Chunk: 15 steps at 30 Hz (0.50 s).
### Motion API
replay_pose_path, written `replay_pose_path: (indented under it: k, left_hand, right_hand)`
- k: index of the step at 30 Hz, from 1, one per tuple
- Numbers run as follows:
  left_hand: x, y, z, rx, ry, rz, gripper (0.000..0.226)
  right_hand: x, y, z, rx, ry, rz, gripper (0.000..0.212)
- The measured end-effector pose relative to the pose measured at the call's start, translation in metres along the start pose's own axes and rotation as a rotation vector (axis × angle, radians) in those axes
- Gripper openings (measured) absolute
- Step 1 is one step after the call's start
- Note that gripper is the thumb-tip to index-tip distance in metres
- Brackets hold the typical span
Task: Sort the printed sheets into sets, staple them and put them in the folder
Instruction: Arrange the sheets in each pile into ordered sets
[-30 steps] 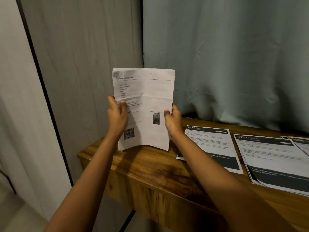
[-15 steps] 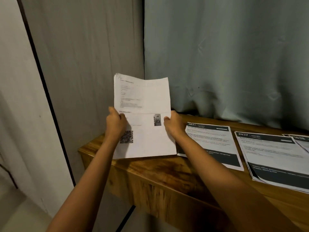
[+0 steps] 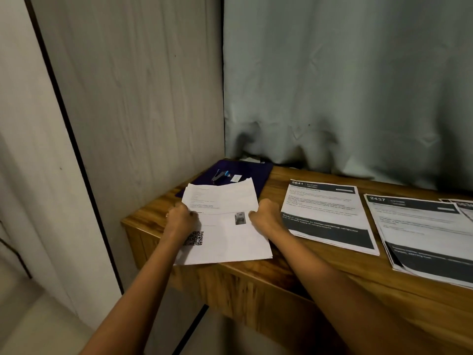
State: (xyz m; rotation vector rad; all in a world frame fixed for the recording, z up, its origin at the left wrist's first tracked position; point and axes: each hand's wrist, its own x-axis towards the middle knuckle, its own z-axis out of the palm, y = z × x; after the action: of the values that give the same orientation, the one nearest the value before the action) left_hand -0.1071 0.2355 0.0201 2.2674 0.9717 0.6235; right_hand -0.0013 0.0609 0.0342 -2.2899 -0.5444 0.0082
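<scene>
A stack of white printed sheets (image 3: 225,234) with a QR code lies nearly flat at the left end of the wooden table (image 3: 307,272). My left hand (image 3: 180,217) grips its left edge and my right hand (image 3: 265,213) grips its right edge. Behind the stack lies a dark purple folder (image 3: 256,175), and on it sit a small stapler (image 3: 219,174) and a small white box (image 3: 235,178). Two more sets with dark headers lie to the right: one marked 2641 (image 3: 325,213) and one marked 2437 (image 3: 422,231).
A grey panel wall stands at the left and a grey-green curtain (image 3: 345,85) hangs behind the table. Another sheet (image 3: 464,204) shows at the far right edge. The table's left end drops off to the floor.
Both hands have lowered the stack from upright in the air down onto the table. The folder and stapler behind it have come into view.
</scene>
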Motion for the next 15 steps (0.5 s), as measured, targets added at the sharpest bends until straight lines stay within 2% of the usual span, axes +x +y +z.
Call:
replay_pose_path:
  k: [10, 15]
  left_hand:
    - [-0.002, -0.003, 0.002, 0.056, -0.02, -0.002, 0.04]
    - [-0.002, -0.007, 0.005, 0.086, -0.019, 0.029, 0.045]
  right_hand:
    - [0.007, 0.012, 0.014, -0.035, 0.136, -0.116, 0.018]
    - [0.013, 0.016, 0.016, -0.024, 0.128, -0.133, 0.021]
